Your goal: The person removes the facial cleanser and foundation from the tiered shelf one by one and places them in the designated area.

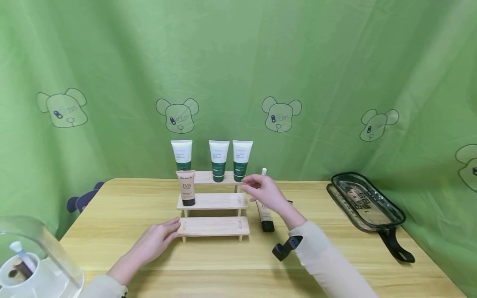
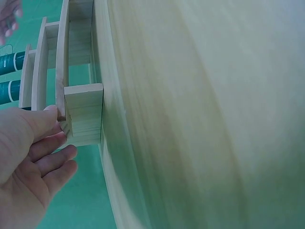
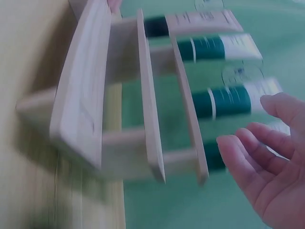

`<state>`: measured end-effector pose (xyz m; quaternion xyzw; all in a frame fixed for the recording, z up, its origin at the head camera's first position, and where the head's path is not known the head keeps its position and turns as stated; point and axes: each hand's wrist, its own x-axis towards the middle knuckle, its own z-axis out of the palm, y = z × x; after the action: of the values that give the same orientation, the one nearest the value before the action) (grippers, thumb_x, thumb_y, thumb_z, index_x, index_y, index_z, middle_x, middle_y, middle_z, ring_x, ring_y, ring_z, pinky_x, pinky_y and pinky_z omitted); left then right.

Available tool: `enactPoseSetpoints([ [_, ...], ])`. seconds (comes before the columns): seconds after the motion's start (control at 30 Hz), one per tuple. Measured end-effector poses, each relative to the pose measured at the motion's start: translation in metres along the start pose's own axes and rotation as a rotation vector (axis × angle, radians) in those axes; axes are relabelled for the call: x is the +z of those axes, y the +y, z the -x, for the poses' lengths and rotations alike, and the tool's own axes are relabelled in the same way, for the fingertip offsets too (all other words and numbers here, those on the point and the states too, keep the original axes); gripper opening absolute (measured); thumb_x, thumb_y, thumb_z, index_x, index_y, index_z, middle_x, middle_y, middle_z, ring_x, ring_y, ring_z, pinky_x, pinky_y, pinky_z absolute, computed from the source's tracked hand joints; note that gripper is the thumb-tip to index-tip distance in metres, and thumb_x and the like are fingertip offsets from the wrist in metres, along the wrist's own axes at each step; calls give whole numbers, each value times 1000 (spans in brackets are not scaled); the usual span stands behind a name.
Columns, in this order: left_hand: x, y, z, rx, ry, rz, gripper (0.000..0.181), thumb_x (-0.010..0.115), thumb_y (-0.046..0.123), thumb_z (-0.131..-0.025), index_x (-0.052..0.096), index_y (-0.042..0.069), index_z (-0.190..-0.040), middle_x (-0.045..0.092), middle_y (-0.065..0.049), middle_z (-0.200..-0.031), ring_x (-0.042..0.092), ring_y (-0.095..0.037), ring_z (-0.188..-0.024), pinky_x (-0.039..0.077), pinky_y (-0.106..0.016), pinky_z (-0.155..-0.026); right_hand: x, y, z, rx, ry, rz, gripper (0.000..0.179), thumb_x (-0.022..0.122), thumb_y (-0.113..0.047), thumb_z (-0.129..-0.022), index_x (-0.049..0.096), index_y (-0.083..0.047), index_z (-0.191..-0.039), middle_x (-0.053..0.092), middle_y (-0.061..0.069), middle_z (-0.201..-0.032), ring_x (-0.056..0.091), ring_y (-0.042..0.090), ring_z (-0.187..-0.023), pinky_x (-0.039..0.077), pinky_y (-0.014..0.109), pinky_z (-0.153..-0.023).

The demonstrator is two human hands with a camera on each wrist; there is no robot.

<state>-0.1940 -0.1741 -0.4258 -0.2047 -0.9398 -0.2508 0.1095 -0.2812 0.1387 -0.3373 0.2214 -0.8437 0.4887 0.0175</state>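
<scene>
A three-tier wooden display stand (image 1: 214, 226) stands on the table. My left hand (image 1: 160, 240) pinches the left end of its lowest shelf; in the left wrist view the thumb (image 2: 47, 117) lies against the board's edge. On the top shelf stand three white-and-green tubes, the right one (image 1: 242, 160) closest to my right hand (image 1: 266, 190). That hand hovers beside the top shelf's right end, fingers (image 3: 233, 157) loosely bent and apart from the thumb, holding nothing. A beige BB cream tube (image 1: 187, 188) stands at the left of the middle shelf.
Another BB cream tube (image 1: 266, 217) lies on the table right of the stand, partly hidden by my right hand. A clear, black-trimmed pouch (image 1: 367, 203) with a strap lies at the right. At the front left stands a clear-covered holder (image 1: 71, 273) with cosmetics. A green curtain (image 1: 238, 74) hangs behind.
</scene>
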Motion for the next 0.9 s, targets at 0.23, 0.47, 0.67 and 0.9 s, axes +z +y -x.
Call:
enactPoseSetpoints([
  [0.23, 0, 1, -1, -9, -4, -5, 34, 64, 12, -86, 60, -2, -116, 53, -15, -126, 54, -34, -110, 41, -46, -95, 39, -13, -15, -71, -40, -7, 25, 67, -14, -85, 64, 0, -106, 62, 5, -87, 58, 17, -77, 56, 31, -58],
  [0.47, 1, -1, -2, 1, -10, -13, 33, 64, 11, -86, 60, -3, -116, 53, -15, -126, 54, -33, -110, 42, -46, -95, 73, -17, -28, -53, -79, -71, 29, 68, -15, -84, 62, -2, -108, 61, 5, -90, 58, 17, -81, 57, 27, -61],
  [0.67, 2, -2, -3, 12, -9, -15, 32, 64, 11, -86, 61, -3, -115, 54, -16, -125, 55, -33, -109, 43, -46, -94, 94, -24, -37, -69, -72, -156, 31, 68, -12, -84, 60, 3, -110, 62, 9, -93, 59, 21, -87, 57, 27, -63],
  [0.9, 2, -3, -2, 18, -5, -26, 32, 64, 11, -86, 61, -2, -115, 54, -16, -125, 55, -33, -109, 43, -46, -94, 111, -28, -45, -38, -78, -235, 31, 68, -9, -84, 59, 1, -111, 62, 10, -96, 59, 19, -88, 57, 27, -64],
])
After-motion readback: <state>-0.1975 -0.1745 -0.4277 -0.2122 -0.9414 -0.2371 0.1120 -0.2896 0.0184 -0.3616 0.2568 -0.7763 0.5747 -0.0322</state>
